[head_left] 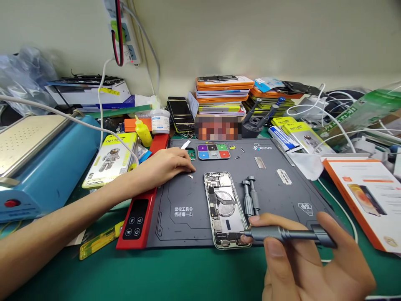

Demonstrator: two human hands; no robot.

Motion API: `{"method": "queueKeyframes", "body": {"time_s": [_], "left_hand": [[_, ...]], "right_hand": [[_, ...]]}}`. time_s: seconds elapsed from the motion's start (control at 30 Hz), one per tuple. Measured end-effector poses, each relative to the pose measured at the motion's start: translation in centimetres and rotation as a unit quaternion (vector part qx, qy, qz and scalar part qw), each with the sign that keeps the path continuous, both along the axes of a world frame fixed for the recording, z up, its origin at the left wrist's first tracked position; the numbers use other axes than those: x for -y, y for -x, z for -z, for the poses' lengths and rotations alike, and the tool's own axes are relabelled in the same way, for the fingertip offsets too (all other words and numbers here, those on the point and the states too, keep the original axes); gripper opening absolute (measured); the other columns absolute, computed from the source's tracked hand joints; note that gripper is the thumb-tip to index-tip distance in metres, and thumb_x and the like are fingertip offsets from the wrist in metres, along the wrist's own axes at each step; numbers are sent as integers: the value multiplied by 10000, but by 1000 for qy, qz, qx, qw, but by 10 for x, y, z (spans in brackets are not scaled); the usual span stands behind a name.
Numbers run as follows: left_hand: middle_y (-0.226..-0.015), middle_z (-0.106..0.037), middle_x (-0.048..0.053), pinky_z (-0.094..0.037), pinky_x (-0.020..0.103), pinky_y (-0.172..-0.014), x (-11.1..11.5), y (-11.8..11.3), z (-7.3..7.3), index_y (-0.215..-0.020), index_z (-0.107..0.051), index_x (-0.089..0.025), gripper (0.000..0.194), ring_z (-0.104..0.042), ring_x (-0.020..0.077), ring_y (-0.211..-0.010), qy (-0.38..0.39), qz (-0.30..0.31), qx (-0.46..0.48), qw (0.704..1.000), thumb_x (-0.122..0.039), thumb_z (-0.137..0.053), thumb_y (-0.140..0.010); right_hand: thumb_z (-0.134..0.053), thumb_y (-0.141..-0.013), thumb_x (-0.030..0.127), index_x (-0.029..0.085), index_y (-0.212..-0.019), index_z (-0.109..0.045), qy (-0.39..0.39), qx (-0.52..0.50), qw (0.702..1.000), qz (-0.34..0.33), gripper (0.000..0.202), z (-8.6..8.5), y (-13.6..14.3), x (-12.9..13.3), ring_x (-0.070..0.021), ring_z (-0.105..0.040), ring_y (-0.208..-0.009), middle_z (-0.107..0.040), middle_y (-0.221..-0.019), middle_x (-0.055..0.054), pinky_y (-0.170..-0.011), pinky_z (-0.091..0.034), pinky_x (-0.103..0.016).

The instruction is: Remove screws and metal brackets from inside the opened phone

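Note:
My right hand (pixel 300 259) grips a grey screwdriver (pixel 282 235) almost level, its tip over the lower end of an opened phone (pixel 227 209). The phone lies on the dark grey repair mat (pixel 191 228), with its battery bay and boards showing. My left hand (pixel 175 163) rests on the mat at the upper left, fingers bent together; what they hold, if anything, is hidden. Just below its fingertips lies a small silvery part (pixel 190 176). A green round-edged piece (pixel 191 154) and a white pointed thing (pixel 186 144) show behind the hand.
Two more screwdrivers (pixel 251 195) lie right of the phone. A coloured screw tray (pixel 213 151) sits at the mat's back. Battery boxes (pixel 109 159) and a blue heating machine (pixel 50 167) stand left; an orange-white box (pixel 365 202) lies right.

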State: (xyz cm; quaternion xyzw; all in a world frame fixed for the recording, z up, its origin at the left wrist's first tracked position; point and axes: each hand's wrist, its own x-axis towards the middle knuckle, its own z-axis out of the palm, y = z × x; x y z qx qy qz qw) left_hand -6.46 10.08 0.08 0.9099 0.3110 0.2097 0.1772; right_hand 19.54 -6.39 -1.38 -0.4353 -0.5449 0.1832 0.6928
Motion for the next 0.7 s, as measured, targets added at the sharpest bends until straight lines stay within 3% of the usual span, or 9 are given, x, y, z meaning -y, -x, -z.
{"method": "queueKeyframes", "body": {"time_s": [0.17,0.3,0.4,0.5,0.7], "left_hand": [[-1125,-779,13,-515,224,-900,9,-9,-10,-1131,-805,-169,178,-724,142,-1028,-5,-45,49,998,-99,-652,-1074],[-934,-761,-59,-487,201,-726,42,-32,-23,-1178,-735,-200,144,-713,95,-831,-33,-101,90,990,-216,-601,-1129],[-732,-648,-61,-410,281,-551,73,-50,-22,-1104,-664,-154,237,-609,118,-579,-110,-71,43,990,-248,-454,-1162],[-670,-577,-50,-324,357,-494,92,-60,-13,-1045,-595,-159,297,-561,163,-519,-148,-30,1,989,-243,-336,-1163],[-658,-566,-58,-256,351,-535,91,-64,-9,-1028,-488,-225,216,-583,206,-538,62,-56,-86,993,-270,-301,-1126]], "right_hand": [[-679,-961,-8,266,-1567,-493,-33,11,999,-12,690,1,0,1,-170,-749,-945,-742,-1067,-43,-720,-662,-261],[-656,-938,-48,292,-1619,-440,-45,47,998,-16,792,4,-1,1,-155,-733,-986,-706,-1128,-39,-774,-679,-254],[-625,-954,-56,286,-1659,-382,-33,95,995,-26,821,8,-2,0,-147,-731,-1007,-698,-1122,-43,-798,-678,-244],[-623,-958,-62,247,-1671,-368,-28,156,986,-55,819,13,-4,-1,-169,-748,-1048,-705,-1161,-81,-816,-692,-267],[-638,-986,-47,207,-1662,-401,-32,239,967,-86,761,17,-5,0,-243,-765,-1101,-723,-1125,-127,-847,-715,-368]]}}
